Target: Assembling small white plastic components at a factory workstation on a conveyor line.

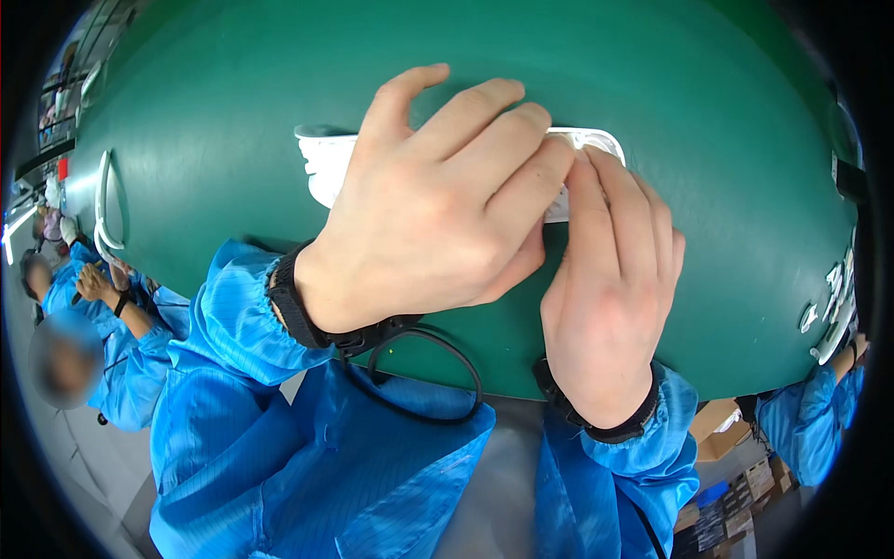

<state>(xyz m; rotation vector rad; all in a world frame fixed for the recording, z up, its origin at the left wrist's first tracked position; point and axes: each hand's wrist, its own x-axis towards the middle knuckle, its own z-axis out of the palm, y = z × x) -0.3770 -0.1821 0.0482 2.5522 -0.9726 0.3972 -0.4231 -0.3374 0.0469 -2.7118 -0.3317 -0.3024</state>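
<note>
One white part (pixel 326 173), smooth and hard-looking like moulded plastic, lies in the upper centre of the frame on the green worktop (pixel 736 242). It is shallow and elongated, with a thin raised rim along its upper edge; its left side is ribbed or notched, its right end rounded, and the middle is hidden under the fingers.

The left hand (pixel 430 210) lies across that middle, palm down, half open: the little finger stands out from the others, the index finger bends toward the right end, and the thumb is tucked low beside it. The right hand (pixel 612 265) has its fingers close together and bent, their tips at the rounded end, meeting the left index fingertip. Whether either hand pinches the part or only presses it cannot be told, as the contact is covered.

The part's long axis runs left to right, nearly level in the frame, the rounded end pointing right and the ribbed one left.

A curved white piece (pixel 101 200) lies at the left of the worktop; smaller white pieces (pixel 807 318) lie at the far right.
</note>
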